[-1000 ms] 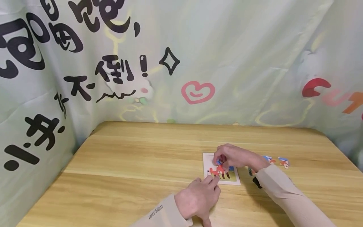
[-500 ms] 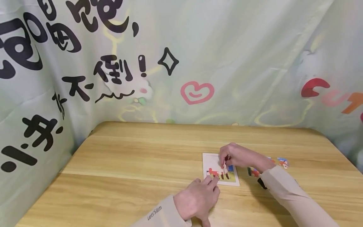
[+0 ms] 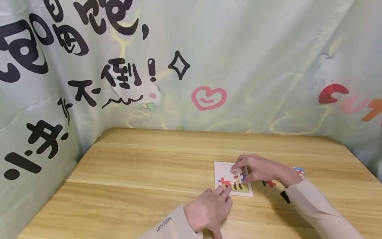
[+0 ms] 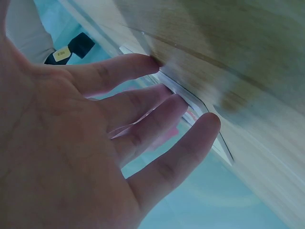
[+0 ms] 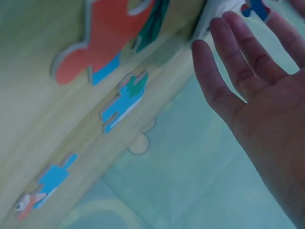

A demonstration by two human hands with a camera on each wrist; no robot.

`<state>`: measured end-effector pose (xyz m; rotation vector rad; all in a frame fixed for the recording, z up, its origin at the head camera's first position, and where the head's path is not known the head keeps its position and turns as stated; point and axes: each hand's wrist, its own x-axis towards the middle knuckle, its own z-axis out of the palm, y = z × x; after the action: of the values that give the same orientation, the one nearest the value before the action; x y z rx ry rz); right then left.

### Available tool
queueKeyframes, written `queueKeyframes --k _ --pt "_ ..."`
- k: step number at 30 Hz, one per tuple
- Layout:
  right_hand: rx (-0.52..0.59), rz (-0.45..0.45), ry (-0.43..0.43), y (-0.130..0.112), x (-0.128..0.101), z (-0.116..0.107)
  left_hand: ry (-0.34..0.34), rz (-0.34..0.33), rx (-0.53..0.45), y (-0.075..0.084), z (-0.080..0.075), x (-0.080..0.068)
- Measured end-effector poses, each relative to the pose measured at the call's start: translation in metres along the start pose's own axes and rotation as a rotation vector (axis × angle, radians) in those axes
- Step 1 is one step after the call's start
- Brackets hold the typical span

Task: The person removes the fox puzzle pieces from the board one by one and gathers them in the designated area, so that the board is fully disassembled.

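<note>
A small white-framed jigsaw board [image 3: 222, 166] lies on the wooden table, its lower part filled with a red animal, dark legs and yellow-green ground. My left hand [image 3: 208, 206] rests at the near edge of the board with fingers extended; in the left wrist view those fingers [image 4: 167, 157] meet the board's rim. Over the board's right side, my right hand [image 3: 259, 168] pinches a puzzle piece. That blue and red puzzle piece [image 5: 257, 7] shows at the top of the right wrist view, partly cut off by the frame.
Loose puzzle pieces lie right of the board: a red and green one [image 3: 269, 183], a blue and orange one [image 3: 299, 172], and a blue and green one [image 5: 125, 102]. A printed curtain [image 3: 253, 66] hangs behind the table [image 3: 143, 166].
My right hand has shifted a little to the right over the board, turning the piece in its fingers. The left hand has stayed at the near edge.
</note>
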<state>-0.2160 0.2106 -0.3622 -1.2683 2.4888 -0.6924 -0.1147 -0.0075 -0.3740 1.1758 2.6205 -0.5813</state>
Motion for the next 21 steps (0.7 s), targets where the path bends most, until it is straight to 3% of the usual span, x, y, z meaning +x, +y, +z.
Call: queueKeyframes --k 6,15,21 --pt "0.008 0.014 0.017 -0.0021 -0.0034 0.0018 0.003 0.002 -0.009 0.0008 0.0004 0.0000" --pt "-0.142 0.038 0.032 -0.0057 0.0001 0.0058 0.002 -0.003 -0.012 0.0001 0.0002 -0.0003" --pt "-0.058 0.014 0.056 -0.0043 -0.0003 0.0018 0.001 0.001 -0.004 0.0002 0.0000 -0.0007"
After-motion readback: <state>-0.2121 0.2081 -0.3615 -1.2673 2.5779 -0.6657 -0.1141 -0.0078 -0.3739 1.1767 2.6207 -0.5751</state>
